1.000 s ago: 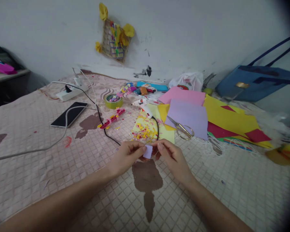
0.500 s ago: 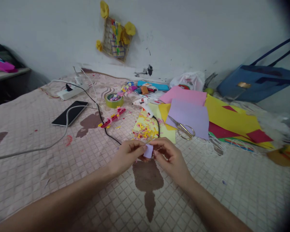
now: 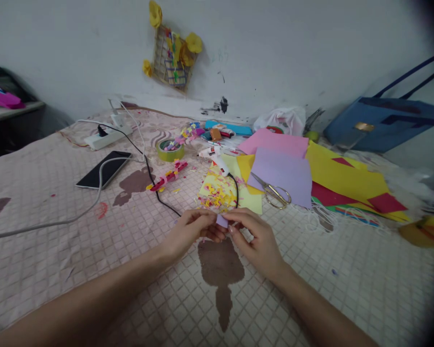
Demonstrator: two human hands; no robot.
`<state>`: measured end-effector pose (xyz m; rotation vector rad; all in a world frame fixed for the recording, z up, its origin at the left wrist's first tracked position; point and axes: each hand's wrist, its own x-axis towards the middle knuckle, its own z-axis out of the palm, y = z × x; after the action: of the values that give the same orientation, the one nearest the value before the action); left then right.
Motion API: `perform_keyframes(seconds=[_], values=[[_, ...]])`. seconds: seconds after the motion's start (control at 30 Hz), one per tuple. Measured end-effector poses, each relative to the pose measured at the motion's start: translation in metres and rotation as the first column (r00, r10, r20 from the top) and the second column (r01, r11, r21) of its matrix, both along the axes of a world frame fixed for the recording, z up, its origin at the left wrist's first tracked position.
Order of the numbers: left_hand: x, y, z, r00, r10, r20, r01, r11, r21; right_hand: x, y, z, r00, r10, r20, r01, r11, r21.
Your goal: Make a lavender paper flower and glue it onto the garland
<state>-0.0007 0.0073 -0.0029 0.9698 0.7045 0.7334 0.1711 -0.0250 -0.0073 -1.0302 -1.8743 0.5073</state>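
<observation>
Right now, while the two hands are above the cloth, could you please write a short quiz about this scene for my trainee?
1. True or false: the scissors lie partly on the purple sheet.
2. Multiple choice: what does the left hand pinch?
A) the glue gun
B) a small purple piece
C) the bag
3. Fill the gap, as the person sees it: the phone lies to the ___ of the tape.

Key: 1 true; 2 B; 3 left.

The glue gun (image 3: pixel 222 166) lies behind the paper piece (image 3: pixel 222 221), left of the scissors (image 3: pixel 268 188)
</observation>
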Motion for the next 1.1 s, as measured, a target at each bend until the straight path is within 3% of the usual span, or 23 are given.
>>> perform_keyframes(seconds=[0.5,0.83,1.1], values=[[0.0013,-0.0015,0.0039,0.989,0.008,-0.15,-0.002,0.999,0.038,-0.0037,-0.0025,0.0005,1.0,-0.005,-0.004,0.005,0.999,-0.038],[0.0003,-0.0034,-0.0006,0.985,-0.057,-0.161,0.068,0.996,0.058,-0.0033,-0.0044,-0.0043,0.997,-0.051,0.055,0.044,0.991,0.123],[0.0004,-0.0028,-0.003,0.989,-0.055,-0.138,0.06,0.998,0.03,0.0016,-0.004,-0.0093,0.98,-0.037,0.196,-0.018,0.963,0.269]])
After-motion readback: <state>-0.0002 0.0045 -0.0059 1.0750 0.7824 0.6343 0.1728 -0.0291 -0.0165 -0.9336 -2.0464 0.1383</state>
